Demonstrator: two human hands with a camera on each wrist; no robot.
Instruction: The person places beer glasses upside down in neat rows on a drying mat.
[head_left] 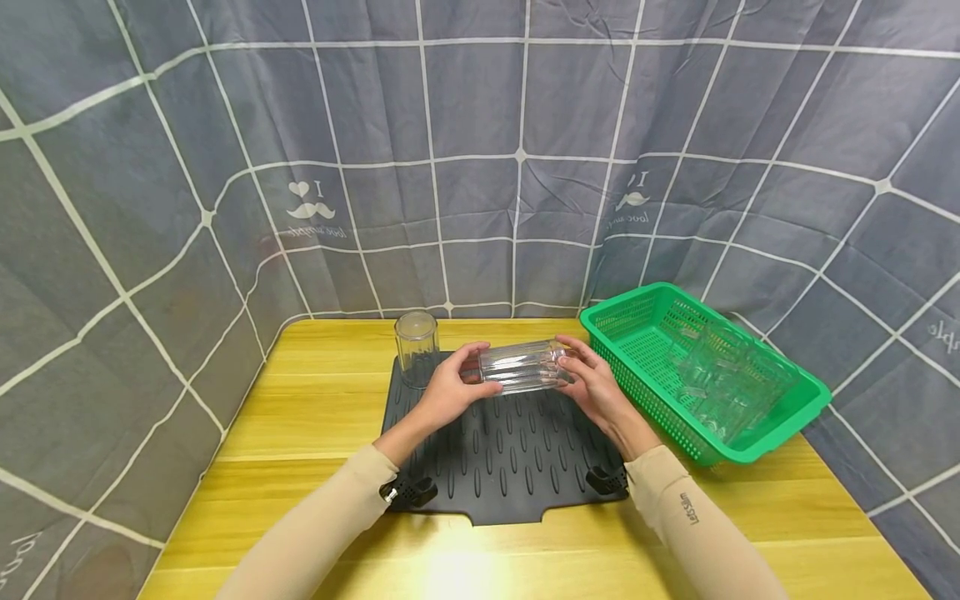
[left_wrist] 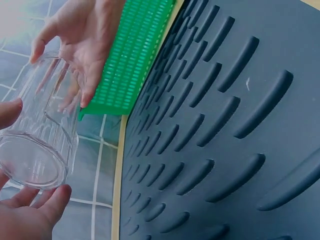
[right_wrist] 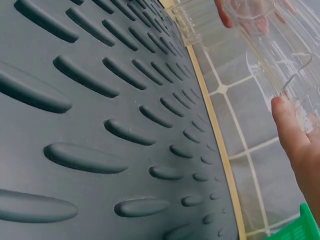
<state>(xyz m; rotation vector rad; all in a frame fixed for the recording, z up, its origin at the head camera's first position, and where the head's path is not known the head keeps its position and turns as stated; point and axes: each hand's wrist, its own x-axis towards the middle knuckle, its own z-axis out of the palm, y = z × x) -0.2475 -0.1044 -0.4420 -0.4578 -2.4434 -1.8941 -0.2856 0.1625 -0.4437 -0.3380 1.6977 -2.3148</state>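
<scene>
A clear ribbed drinking glass (head_left: 521, 367) lies sideways in the air above a dark grey drying mat (head_left: 510, 450), held between both hands. My left hand (head_left: 450, 385) grips its base end, thumb on one side and fingers on the other, as the left wrist view shows. Around the rim end, the fingers and thumb of my right hand (head_left: 592, 383) hold it. A second clear glass (head_left: 417, 350) stands upside down on the mat's far left corner, beyond my left hand.
To the right, a green perforated basket (head_left: 637, 392) holds several clear glasses (head_left: 731, 387). The wooden table (head_left: 315, 400) runs around the mat. A grey checked curtain (head_left: 480, 200) hangs behind and along both sides.
</scene>
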